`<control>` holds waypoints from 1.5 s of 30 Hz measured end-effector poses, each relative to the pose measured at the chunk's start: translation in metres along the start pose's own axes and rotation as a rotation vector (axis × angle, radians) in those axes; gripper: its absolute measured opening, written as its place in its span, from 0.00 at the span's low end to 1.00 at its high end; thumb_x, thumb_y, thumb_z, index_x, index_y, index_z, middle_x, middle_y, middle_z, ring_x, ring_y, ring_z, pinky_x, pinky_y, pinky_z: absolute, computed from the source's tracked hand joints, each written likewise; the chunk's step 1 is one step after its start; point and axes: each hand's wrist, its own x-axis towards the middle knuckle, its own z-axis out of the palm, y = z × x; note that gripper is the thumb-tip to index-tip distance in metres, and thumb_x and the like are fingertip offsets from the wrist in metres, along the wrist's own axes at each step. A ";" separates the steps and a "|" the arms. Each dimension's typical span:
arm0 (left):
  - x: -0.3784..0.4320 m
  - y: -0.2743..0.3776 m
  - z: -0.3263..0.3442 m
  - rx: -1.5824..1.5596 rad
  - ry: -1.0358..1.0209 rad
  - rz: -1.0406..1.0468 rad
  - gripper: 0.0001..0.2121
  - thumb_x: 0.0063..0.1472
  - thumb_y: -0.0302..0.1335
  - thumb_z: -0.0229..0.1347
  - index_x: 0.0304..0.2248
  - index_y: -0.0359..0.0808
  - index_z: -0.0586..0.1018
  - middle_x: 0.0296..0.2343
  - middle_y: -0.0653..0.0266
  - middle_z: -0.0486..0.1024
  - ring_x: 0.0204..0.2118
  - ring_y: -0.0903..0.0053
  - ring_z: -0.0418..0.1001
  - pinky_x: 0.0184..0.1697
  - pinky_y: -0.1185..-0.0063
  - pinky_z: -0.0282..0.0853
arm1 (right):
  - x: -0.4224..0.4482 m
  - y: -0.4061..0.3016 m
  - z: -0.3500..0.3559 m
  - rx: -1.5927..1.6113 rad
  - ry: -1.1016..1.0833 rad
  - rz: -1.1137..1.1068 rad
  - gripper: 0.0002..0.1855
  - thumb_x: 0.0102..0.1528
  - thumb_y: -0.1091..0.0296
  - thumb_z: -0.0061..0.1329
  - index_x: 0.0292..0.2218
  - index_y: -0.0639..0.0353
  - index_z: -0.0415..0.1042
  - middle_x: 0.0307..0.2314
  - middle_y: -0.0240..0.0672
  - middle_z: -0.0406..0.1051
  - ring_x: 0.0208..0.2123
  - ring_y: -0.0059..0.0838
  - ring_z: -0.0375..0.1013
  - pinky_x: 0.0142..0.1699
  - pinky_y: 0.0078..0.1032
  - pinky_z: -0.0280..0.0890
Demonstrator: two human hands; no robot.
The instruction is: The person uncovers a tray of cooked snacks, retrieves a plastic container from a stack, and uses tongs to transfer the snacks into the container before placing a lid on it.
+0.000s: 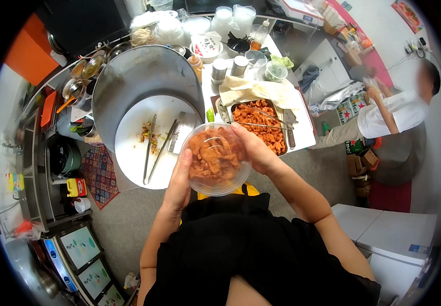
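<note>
My left hand (180,183) and my right hand (258,151) grip a clear round plastic tub (217,157) from both sides, in front of my body. Reddish-brown pieces of cooked meat show through its wall; I cannot tell whether a lid is on. Just beyond my right hand, a metal tray (282,150) holds more of this meat (260,132), with metal tongs (264,114) lying across it. Past my left hand is a round white cutting board (128,153). On it rest open metal tongs (161,151), a cleaver blade (182,130) and chopped scraps (147,135).
A tall curved metal guard (144,72) rises behind the board. A dark-handled knife (291,137) lies beside the tray, and a cream cloth (262,91) behind it. Shakers (239,65), bowls and sauce bottles crowd the back. At right, another person (392,111) holds something.
</note>
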 end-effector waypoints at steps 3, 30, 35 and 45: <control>0.001 -0.005 -0.002 -0.008 -0.021 0.053 0.27 0.70 0.44 0.39 0.59 0.30 0.60 0.55 0.54 0.64 0.57 0.71 0.64 0.60 0.73 0.60 | 0.006 0.011 -0.011 -0.146 0.006 -0.049 0.27 0.67 0.49 0.30 0.50 0.64 0.68 0.43 0.35 0.72 0.42 0.21 0.70 0.47 0.21 0.65; 0.005 -0.016 -0.025 -0.043 0.058 -0.099 0.32 0.64 0.41 0.53 0.60 0.30 0.58 0.52 0.57 0.66 0.53 0.72 0.68 0.53 0.78 0.66 | 0.050 0.003 -0.012 -0.154 -0.003 0.075 0.30 0.65 0.46 0.35 0.46 0.70 0.71 0.39 0.43 0.75 0.40 0.27 0.76 0.48 0.25 0.70; 0.014 -0.015 -0.033 -0.021 0.063 -0.017 0.25 0.64 0.35 0.53 0.54 0.26 0.67 0.48 0.55 0.71 0.52 0.74 0.69 0.54 0.77 0.65 | 0.047 0.023 -0.016 -0.045 -0.006 0.097 0.30 0.64 0.46 0.34 0.51 0.68 0.67 0.46 0.44 0.71 0.47 0.30 0.72 0.52 0.29 0.68; 0.026 -0.012 -0.035 0.263 0.101 0.116 0.24 0.63 0.35 0.55 0.53 0.28 0.68 0.45 0.59 0.72 0.48 0.76 0.70 0.52 0.78 0.65 | 0.055 0.039 -0.025 0.035 0.072 0.101 0.32 0.64 0.41 0.34 0.51 0.64 0.67 0.46 0.42 0.71 0.48 0.32 0.71 0.55 0.30 0.65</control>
